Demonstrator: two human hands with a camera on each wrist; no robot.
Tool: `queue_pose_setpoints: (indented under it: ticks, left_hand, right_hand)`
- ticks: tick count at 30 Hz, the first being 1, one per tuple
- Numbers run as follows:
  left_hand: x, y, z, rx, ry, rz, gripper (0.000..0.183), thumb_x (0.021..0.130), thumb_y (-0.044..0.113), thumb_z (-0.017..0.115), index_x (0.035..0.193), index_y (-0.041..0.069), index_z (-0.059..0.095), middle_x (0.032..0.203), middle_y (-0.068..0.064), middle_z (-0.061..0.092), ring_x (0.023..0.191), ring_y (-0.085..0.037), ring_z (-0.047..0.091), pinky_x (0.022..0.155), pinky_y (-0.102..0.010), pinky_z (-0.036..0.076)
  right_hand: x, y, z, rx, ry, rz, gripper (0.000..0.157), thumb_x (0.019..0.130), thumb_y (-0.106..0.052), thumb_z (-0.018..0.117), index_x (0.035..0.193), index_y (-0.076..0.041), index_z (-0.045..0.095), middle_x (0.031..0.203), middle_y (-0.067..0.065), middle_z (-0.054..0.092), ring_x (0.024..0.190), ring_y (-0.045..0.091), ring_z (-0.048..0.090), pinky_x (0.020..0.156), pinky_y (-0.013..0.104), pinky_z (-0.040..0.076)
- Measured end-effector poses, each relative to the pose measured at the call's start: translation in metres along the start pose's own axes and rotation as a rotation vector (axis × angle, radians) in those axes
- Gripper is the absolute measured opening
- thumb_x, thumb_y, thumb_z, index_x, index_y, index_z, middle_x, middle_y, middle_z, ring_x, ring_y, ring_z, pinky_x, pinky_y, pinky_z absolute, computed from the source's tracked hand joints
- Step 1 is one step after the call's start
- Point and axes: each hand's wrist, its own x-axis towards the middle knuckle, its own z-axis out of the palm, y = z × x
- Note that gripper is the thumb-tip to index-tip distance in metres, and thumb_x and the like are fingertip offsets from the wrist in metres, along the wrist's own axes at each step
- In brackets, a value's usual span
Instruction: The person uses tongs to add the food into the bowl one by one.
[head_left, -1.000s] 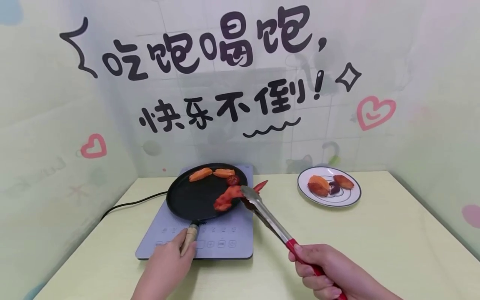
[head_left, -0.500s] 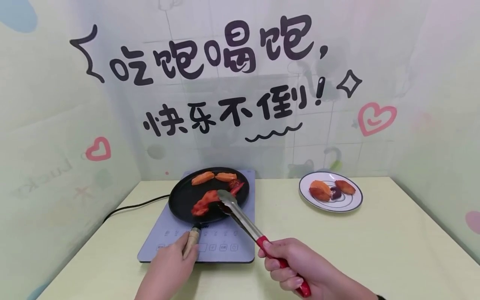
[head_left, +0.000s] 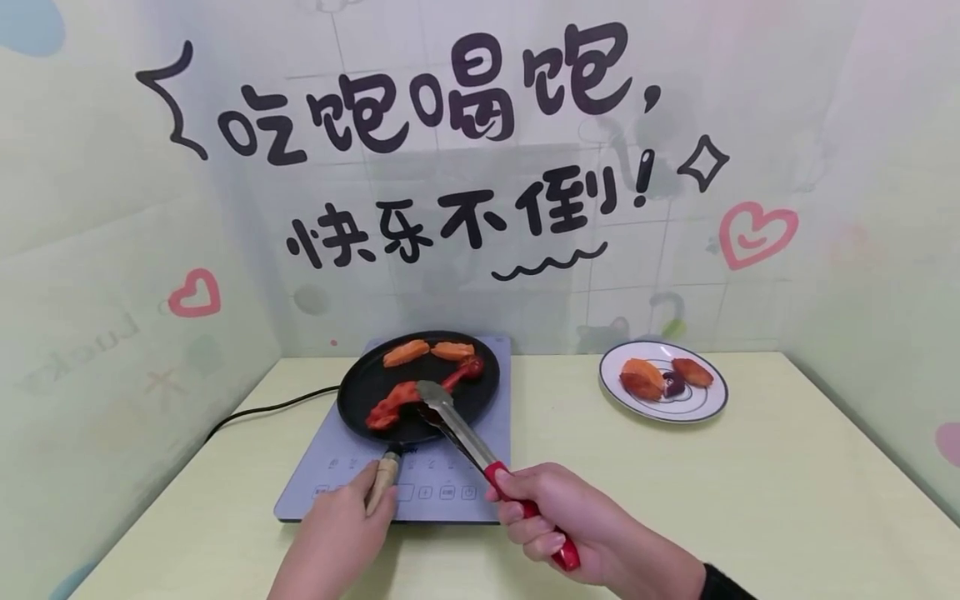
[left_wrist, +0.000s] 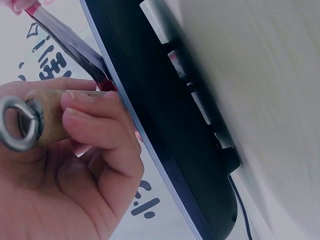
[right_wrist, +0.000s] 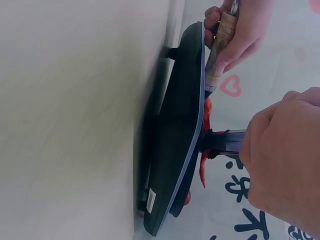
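My left hand [head_left: 341, 521] grips the wooden handle [head_left: 384, 483] of a black frying pan [head_left: 360, 392]; the metal ring [left_wrist: 17, 122] at its end shows in the left wrist view. My right hand [head_left: 558, 525] holds red-handled metal tongs [head_left: 467, 437]. Their tips are at a long red piece of food [head_left: 393, 407] over the pan, lumpy at its left end and narrow toward the right. A dark red round piece [head_left: 472, 367] lies by the narrow end. Two orange pieces [head_left: 406, 353] lie at the pan's far side.
The pan is over a flat induction cooker [head_left: 315, 492], with a black cord [head_left: 270, 408] running left. At the back right of the table [head_left: 675, 492] stands a white plate [head_left: 705, 408] with orange, browned and dark purple food. A printed wall [head_left: 420, 300] closes off the back.
My right hand has moved the tongs and the red piece leftward, from the pan's right edge to over its middle. The left hand keeps its grip on the handle.
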Motion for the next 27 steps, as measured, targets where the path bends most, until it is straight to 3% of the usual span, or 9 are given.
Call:
queue_pose_setpoints:
  ticks: [7, 15, 27]
  left_hand:
    - [0.000, 0.000, 0.000, -0.001, 0.002, 0.004, 0.060, 0.095, 0.036, 0.053, 0.140, -0.004, 0.046, 0.112, -0.027, 0.063, 0.081, -0.027, 0.057, 0.065, -0.043, 0.046]
    - [0.000, 0.002, 0.000, -0.007, -0.002, -0.019, 0.061, 0.095, 0.036, 0.053, 0.140, -0.005, 0.046, 0.107, -0.025, 0.064, 0.075, -0.026, 0.055, 0.056, -0.037, 0.043]
    - [-0.001, 0.003, 0.000, 0.007, 0.010, -0.023, 0.060, 0.095, 0.036, 0.054, 0.139, -0.004, 0.047, 0.109, -0.026, 0.063, 0.077, -0.027, 0.055, 0.061, -0.040, 0.045]
  right_hand:
    - [0.021, -0.003, 0.008, 0.043, 0.006, 0.033, 0.018, 0.101, -0.018, 0.044, 0.105, 0.000, 0.047, 0.068, -0.002, 0.039, 0.043, 0.002, 0.027, 0.037, 0.009, 0.023]
    - [0.047, -0.008, 0.016, 0.071, 0.014, 0.053, 0.017, 0.102, -0.017, 0.042, 0.104, -0.001, 0.046, 0.067, -0.004, 0.037, 0.042, 0.001, 0.025, 0.036, 0.008, 0.023]
    - [0.078, -0.012, 0.016, 0.177, 0.008, 0.067, 0.018, 0.104, -0.019, 0.042, 0.104, -0.001, 0.043, 0.066, -0.004, 0.036, 0.041, 0.000, 0.026, 0.035, 0.008, 0.023]
